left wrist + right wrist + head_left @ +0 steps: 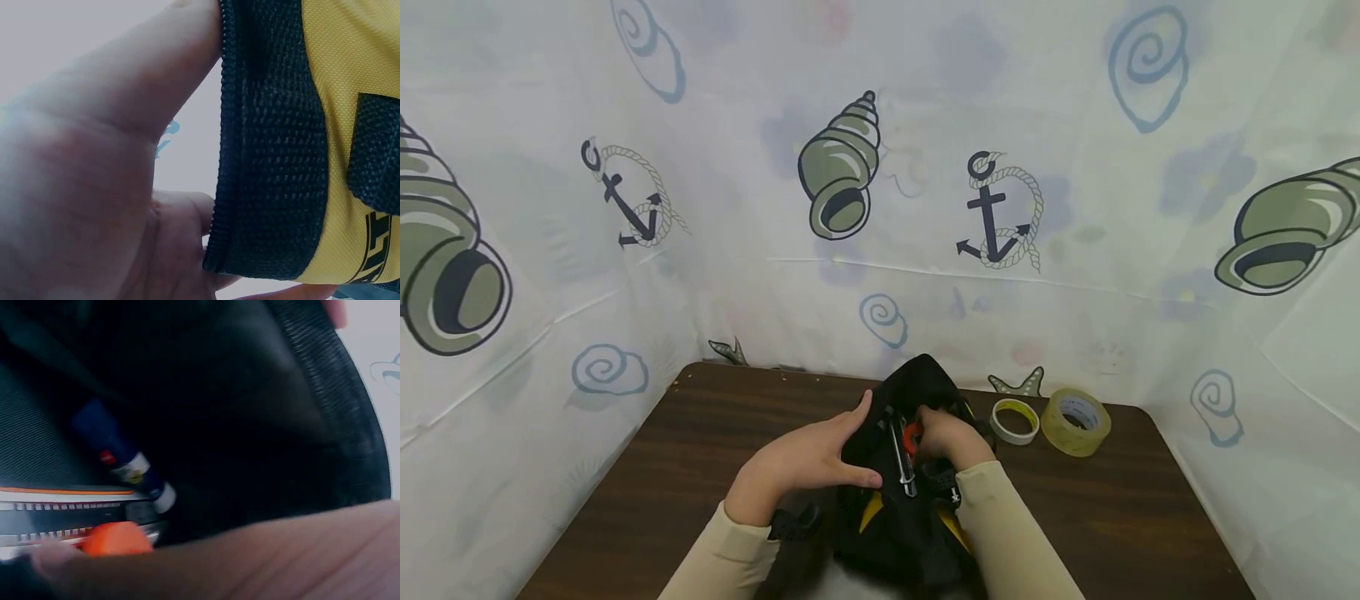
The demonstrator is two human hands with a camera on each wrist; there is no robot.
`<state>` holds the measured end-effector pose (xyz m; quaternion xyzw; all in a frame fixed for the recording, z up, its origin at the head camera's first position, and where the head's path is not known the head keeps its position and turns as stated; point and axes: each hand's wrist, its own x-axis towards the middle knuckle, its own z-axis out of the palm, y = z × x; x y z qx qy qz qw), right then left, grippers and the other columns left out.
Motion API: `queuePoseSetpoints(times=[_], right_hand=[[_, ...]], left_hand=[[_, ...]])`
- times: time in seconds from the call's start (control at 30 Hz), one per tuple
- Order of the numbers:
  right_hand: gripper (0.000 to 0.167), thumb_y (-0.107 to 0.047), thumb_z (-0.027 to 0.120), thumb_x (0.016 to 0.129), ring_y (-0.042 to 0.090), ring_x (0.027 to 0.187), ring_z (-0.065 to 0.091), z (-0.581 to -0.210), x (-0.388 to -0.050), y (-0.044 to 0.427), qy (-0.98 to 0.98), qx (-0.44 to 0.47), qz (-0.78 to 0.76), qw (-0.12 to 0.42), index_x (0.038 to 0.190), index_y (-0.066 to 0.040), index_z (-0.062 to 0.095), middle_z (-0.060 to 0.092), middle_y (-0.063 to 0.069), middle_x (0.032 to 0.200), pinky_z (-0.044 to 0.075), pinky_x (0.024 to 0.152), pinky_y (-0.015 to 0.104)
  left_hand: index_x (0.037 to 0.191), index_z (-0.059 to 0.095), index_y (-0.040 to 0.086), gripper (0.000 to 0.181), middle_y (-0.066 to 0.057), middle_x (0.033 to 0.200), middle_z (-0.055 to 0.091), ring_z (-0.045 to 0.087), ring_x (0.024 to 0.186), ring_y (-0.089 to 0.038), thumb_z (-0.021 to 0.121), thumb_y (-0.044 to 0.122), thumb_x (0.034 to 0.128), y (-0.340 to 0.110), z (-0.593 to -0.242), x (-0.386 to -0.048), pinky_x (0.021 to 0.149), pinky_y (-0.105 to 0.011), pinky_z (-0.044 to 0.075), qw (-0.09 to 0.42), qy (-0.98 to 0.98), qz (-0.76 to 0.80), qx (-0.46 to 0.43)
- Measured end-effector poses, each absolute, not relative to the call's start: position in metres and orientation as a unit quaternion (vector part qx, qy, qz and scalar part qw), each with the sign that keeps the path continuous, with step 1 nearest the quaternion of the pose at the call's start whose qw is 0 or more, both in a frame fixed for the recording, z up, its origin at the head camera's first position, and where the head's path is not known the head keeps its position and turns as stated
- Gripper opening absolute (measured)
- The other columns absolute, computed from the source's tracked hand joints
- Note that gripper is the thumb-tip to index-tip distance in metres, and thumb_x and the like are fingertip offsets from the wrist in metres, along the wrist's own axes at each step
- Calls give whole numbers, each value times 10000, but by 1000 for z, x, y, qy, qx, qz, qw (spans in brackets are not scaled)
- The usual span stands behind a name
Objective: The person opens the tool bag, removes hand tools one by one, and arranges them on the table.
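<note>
While I am following the head view from afar, the black-and-yellow bag point(917, 533) is resting at lower centre; the left hand point(808, 454) is spreading thumb and fingers beside it, apparently steadying the opening so the right hand point(951, 437) is getting room inside, near a slim cutter point(902, 458) and an orange item point(911, 437). In the left wrist view, the thumb is touching the zip edge point(228, 125), upper centre. In the right wrist view, a blue tube point(115, 440) is lying left of centre; whether fingers are pinching the orange item, I cannot tell.
</note>
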<state>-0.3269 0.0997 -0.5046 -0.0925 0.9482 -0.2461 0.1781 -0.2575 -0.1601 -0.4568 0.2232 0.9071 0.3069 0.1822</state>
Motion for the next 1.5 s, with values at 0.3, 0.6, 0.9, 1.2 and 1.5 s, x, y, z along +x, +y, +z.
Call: queuePoseSetpoints(times=[0.3,0.6,0.9,1.2,1.5], right_hand=[[665,64,928,792,281,921,649,-521,-334,99,945,-78,-279,153,1330,-79,564,672,122,1083,570,812,456],[678,-16,981,771,291,1013,675,-528,-334,99,938,-62,-307,147,1328,0,595,692,141,1154,597,923,478],[492,-97,979,800,250,793,629,-518,-334,98,927,-87,-339,133,1148,43,661,665,118,961,567,736,408],[547,-195,990,798,230,816,599,-502,-328,101,942,-134,-288,106,1207,27,702,637,103,1012,558,756,404],[624,-218,986,812,147,881,609,-469,-305,110,929,-217,-292,64,1338,-30,707,588,64,1153,585,825,380]], left_hand=[[1757,-22,381,1226,-53,1822,233,352,1653,-322,768,744,893,-162,-456,-258,1276,-609,388,183,907,303,227],[1752,-27,390,1228,-30,1822,226,343,1657,-296,768,750,889,-162,-457,-259,1294,-589,374,186,905,307,230],[1760,-27,358,1225,-34,1821,232,373,1644,-317,773,720,906,-163,-455,-259,1268,-602,402,188,902,313,230],[1760,-31,365,1223,-49,1818,245,400,1629,-332,762,733,905,-163,-455,-258,1250,-602,425,190,905,307,226],[1762,-24,361,1217,-57,1815,260,408,1626,-328,770,717,911,-162,-458,-258,1253,-604,423,187,901,315,232]])
